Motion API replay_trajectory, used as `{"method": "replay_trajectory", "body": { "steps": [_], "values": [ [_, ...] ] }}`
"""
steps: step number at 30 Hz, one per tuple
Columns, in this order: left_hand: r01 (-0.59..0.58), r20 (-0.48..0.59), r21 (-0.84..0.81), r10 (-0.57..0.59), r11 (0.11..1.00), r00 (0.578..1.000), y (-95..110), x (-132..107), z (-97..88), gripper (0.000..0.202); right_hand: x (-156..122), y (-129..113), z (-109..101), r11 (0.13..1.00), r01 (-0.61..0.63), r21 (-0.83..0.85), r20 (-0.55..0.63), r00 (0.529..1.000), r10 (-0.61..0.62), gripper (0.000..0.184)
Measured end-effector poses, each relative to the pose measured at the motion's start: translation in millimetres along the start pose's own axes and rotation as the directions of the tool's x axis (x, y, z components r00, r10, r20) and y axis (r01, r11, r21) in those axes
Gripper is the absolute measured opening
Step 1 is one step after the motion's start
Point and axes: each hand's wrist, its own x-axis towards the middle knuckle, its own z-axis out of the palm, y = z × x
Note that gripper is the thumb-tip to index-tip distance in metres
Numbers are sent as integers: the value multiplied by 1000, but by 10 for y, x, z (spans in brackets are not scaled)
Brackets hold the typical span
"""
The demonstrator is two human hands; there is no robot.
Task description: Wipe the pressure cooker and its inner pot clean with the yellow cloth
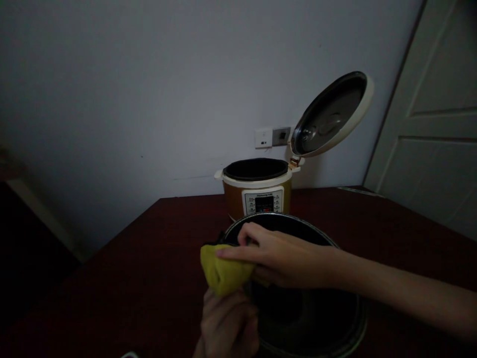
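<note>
A yellow cloth (225, 271) with a dark edge is bunched over the left side of a large dark round pot (316, 318), which stands tilted in front of me. My right hand (278, 253) reaches across the pot from the right and grips the cloth between thumb and fingers. Just below the cloth, at the pot's left edge, my left hand (229, 323) is closed with curled, slightly blurred fingers. What it grips there is hidden. The two hands are close together.
Behind the pot stands an orange and white electric cooker (229, 196), its lid (331, 119) raised to the right. Wall sockets (272, 137) sit behind it. The dark red table (156, 248) meets the wall, with a pale door (432, 134) at right.
</note>
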Motion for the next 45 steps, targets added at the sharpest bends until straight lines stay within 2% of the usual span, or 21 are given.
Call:
{"method": "replay_trajectory", "body": {
  "steps": [3, 6, 8, 11, 15, 18, 20, 24, 28, 30, 33, 36, 38, 40, 45],
  "values": [
    [8, -36, -2, -8, 1000, 999, -2, -9, 34, 33, 187, 83, 167, 986, 145, -86, 68, 988, -140, 68],
    [17, -90, 38, -13, 999, 996, 33, 40, 56, 35, 313, 158, 286, 914, 283, -290, 52, 958, -281, 52],
    [26, -120, 76, -17, 997, 993, 70, 95, 61, 36, 370, 185, 334, 843, 329, -425, 27, 936, -352, 46],
    [29, -182, 120, -6, 992, 983, 124, 177, 58, 38, 426, 250, 378, 784, 349, -514, 23, 919, -395, 40],
    [17, -286, 185, 37, 983, 958, 156, 254, 69, 33, 475, 485, 395, 810, 267, -522, 41, 957, -289, 37],
    [-16, -391, 204, 97, 979, 915, 140, 286, 103, 35, 443, 689, 345, 859, 150, -489, 83, 989, -125, 32],
    [-33, -419, 203, 117, 979, 900, 122, 291, 127, 37, 372, 786, 293, 891, 53, -452, 105, 994, -5, 29],
    [-30, -378, 175, 95, 984, 921, 103, 279, 145, 34, 206, 873, 228, 912, -110, -396, 117, 979, 168, 31],
    [-45, -330, 137, 88, 990, 940, 117, 282, 118, 32, 186, 829, 262, 889, -95, -449, 102, 982, 156, 39],
    [-42, -315, 127, 81, 991, 946, 131, 293, 88, 29, 237, 755, 309, 884, -33, -466, 100, 991, 90, 40],
    [-37, -242, 117, 65, 992, 968, 148, 307, 34, 28, 340, 591, 409, 891, 135, -433, 88, 990, -108, 39],
    [-27, -156, 135, 48, 990, 987, 154, 302, -3, 28, 426, 442, 509, 869, 322, -377, 55, 944, -326, 38],
    [-20, -151, 137, 41, 990, 988, 154, 285, -9, 28, 458, 413, 535, 853, 391, -345, 58, 916, -397, 38],
    [-13, -149, 119, 31, 993, 988, 152, 259, -5, 28, 464, 452, 509, 866, 378, -329, 87, 925, -371, 39],
    [5, -122, 129, 10, 992, 992, 160, 205, -9, 27, 359, 679, 335, 944, 162, -287, 152, 981, -122, 45]
  ]
}}
